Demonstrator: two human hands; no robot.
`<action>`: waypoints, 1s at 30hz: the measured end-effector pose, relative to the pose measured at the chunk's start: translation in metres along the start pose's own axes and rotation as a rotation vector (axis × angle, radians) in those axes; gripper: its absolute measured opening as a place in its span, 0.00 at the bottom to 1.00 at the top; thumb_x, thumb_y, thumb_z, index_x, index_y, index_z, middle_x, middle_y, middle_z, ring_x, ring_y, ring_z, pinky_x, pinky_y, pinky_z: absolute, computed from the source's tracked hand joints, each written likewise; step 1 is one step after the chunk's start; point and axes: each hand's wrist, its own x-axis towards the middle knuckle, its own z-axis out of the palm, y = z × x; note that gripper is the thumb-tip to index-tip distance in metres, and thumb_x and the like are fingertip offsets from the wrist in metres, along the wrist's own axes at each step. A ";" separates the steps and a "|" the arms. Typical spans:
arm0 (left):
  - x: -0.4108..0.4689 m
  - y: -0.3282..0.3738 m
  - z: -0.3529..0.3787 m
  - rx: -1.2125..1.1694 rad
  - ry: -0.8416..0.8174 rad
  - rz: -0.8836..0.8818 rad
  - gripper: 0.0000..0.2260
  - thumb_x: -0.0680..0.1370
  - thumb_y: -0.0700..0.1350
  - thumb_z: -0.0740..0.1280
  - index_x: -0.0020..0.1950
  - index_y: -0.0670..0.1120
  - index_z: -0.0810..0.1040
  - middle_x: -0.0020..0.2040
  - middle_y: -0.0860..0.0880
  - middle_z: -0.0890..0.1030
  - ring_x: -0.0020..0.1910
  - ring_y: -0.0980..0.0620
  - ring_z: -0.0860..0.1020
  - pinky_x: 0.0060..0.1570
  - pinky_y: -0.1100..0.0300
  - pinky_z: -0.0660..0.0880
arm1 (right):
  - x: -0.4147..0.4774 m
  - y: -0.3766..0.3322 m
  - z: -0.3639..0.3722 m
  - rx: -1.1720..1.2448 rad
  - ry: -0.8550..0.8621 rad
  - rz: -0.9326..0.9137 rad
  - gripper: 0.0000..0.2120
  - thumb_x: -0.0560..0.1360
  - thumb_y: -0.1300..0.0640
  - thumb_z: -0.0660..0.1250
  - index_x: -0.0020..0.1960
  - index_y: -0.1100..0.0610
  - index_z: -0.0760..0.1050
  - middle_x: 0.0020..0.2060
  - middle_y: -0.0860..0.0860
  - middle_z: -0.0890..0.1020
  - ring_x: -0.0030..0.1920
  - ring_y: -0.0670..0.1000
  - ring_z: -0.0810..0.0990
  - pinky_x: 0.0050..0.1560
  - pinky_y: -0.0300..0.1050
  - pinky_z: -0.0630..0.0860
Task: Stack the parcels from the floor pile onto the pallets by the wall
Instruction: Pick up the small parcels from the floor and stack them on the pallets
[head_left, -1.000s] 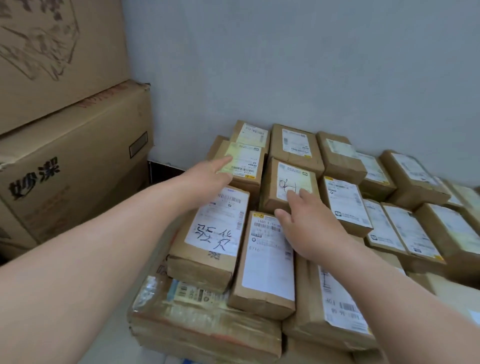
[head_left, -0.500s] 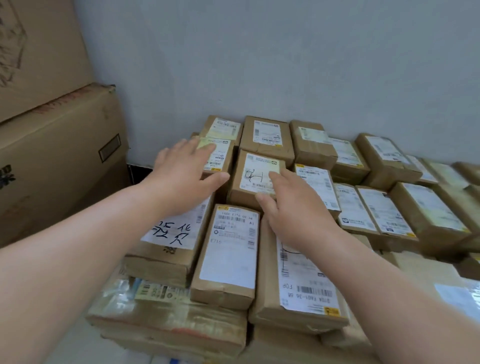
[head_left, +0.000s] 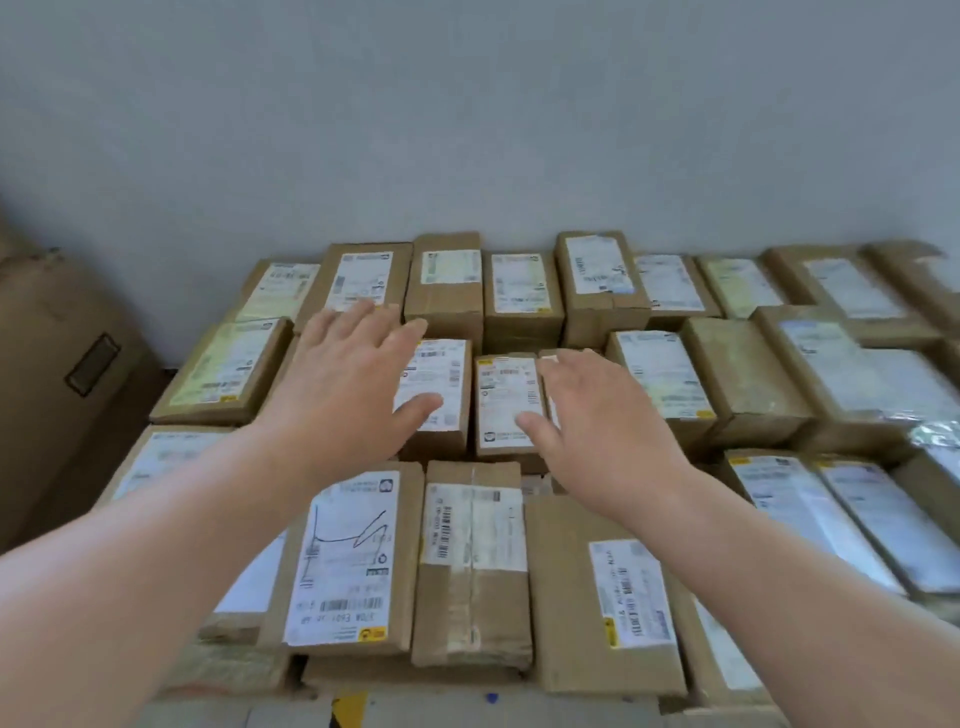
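- We've got the parcels (head_left: 470, 561) packed edge to edge in rows, with the back row tight against the wall (head_left: 467, 130) and only thin dark gaps between rows.
- There's a bit of open room at the stack's left edge, before the big carton (head_left: 67, 374).
- Our left hand (head_left: 343, 395) and right hand (head_left: 597, 431) are flat with fingers spread, gripping nothing, either side of a small labelled parcel (head_left: 506, 405).
- Since half a second ago we've swung right: there's less carton in shot and more parcels.

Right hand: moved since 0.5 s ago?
Yes. The right hand has shifted right and toward the wall: it covered the scribble-labelled parcel before, now that parcel lies uncovered to its left.
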 end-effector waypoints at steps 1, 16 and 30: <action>0.002 0.014 -0.011 -0.011 -0.009 -0.002 0.33 0.79 0.63 0.57 0.80 0.52 0.53 0.80 0.49 0.55 0.80 0.47 0.48 0.77 0.48 0.44 | -0.007 0.014 -0.011 0.012 -0.012 0.016 0.30 0.82 0.41 0.53 0.79 0.55 0.56 0.77 0.53 0.60 0.78 0.54 0.56 0.77 0.50 0.53; 0.018 0.251 -0.234 -0.117 -0.175 0.157 0.33 0.81 0.63 0.52 0.81 0.50 0.48 0.81 0.48 0.50 0.80 0.47 0.44 0.77 0.48 0.42 | -0.149 0.173 -0.255 0.176 -0.087 0.257 0.29 0.82 0.43 0.55 0.78 0.55 0.57 0.78 0.52 0.59 0.78 0.53 0.53 0.77 0.49 0.50; 0.097 0.393 -0.283 -0.137 -0.234 0.381 0.35 0.81 0.64 0.52 0.81 0.49 0.43 0.81 0.47 0.45 0.80 0.47 0.42 0.78 0.47 0.43 | -0.189 0.322 -0.329 0.373 -0.088 0.629 0.24 0.83 0.47 0.55 0.77 0.54 0.61 0.76 0.50 0.63 0.75 0.53 0.61 0.72 0.49 0.62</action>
